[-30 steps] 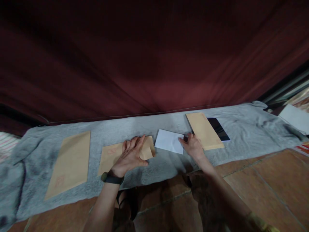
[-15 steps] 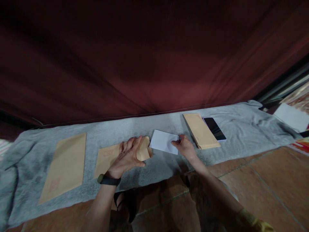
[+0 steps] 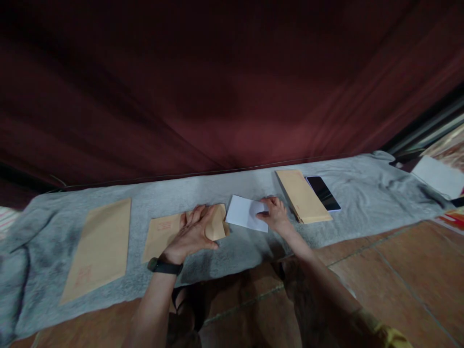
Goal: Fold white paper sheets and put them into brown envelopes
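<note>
My left hand (image 3: 194, 234), a dark watch on its wrist, lies across a brown paper envelope (image 3: 163, 229) with fingers spread, pressing it down. The envelope's flap end (image 3: 218, 223) stands slightly open and creased on the right. Just beside that opening is a folded white paper (image 3: 243, 212), its left edge close to the envelope's mouth. At the paper's right end my right hand (image 3: 275, 215) is closed on it, thumb on top; some fingertips are hidden.
Another brown envelope (image 3: 99, 251) lies at the left on the grey cloth (image 3: 203, 186). To the right are a stack of brown envelopes (image 3: 302, 195) and a phone (image 3: 324, 192). A dark red curtain (image 3: 232, 96) hangs behind; tiled floor (image 3: 406, 261) shows in front.
My right hand's fingers have shifted slightly along the paper's right end, with the index finger now nearer its top corner. The left hand and envelope stay nearly as they were.
</note>
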`<state>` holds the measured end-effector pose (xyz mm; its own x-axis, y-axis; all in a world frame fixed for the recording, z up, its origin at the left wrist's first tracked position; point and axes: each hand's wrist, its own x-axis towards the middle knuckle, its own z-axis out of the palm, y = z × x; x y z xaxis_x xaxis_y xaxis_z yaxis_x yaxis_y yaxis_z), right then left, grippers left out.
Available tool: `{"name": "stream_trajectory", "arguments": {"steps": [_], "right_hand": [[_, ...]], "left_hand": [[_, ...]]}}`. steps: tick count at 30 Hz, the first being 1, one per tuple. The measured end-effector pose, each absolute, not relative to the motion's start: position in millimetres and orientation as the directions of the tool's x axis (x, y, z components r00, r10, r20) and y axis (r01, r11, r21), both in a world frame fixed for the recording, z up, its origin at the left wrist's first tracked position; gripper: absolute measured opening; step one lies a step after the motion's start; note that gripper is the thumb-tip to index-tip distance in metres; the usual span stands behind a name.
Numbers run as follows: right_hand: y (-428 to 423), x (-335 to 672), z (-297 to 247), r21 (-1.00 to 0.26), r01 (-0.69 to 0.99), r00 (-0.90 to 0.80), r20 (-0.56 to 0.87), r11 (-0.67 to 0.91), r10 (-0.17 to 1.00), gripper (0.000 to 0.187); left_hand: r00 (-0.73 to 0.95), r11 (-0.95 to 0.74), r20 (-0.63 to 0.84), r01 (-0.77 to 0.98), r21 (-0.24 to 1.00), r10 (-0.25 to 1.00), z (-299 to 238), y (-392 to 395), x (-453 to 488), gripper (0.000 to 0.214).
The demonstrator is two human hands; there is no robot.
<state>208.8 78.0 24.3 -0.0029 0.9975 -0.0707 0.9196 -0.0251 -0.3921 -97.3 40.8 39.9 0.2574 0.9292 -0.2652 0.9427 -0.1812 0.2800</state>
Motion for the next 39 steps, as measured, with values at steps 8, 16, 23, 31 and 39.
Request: {"name": "stream_trajectory", "arguments": {"steps": [8, 16, 23, 31, 39], "right_hand": [[79, 210, 28, -0.369, 0.929, -0.026, -0.145, -0.03, 0.989, 0.057], [82, 214, 30, -0.697, 0.715, -0.09, -0.168, -0.054, 0.982, 0.024], [86, 208, 33, -0.924, 0.35, -0.167, -0.223, -0.154, 0.96, 0.022], [90, 207, 32, -0.939, 0.218, -0.258, -0.318, -0.265, 0.912, 0.024], [94, 209, 31, -0.902, 0.266, -0.261, -0.406, -0.339, 0.876, 0.032]], "left_hand": [[0.279, -0.191, -0.284, 0.935, 0.3, 0.917, 46, 41, -96, 0.117], [0.28, -0.188, -0.263, 0.926, 0.327, 0.923, 47, 40, -97, 0.119], [0.305, -0.236, -0.186, 0.919, 0.317, 0.934, 45, 38, -97, 0.119], [0.305, -0.237, -0.191, 0.92, 0.312, 0.933, 44, 37, -98, 0.121], [0.298, -0.221, -0.225, 0.924, 0.311, 0.927, 49, 36, -94, 0.119]]}}
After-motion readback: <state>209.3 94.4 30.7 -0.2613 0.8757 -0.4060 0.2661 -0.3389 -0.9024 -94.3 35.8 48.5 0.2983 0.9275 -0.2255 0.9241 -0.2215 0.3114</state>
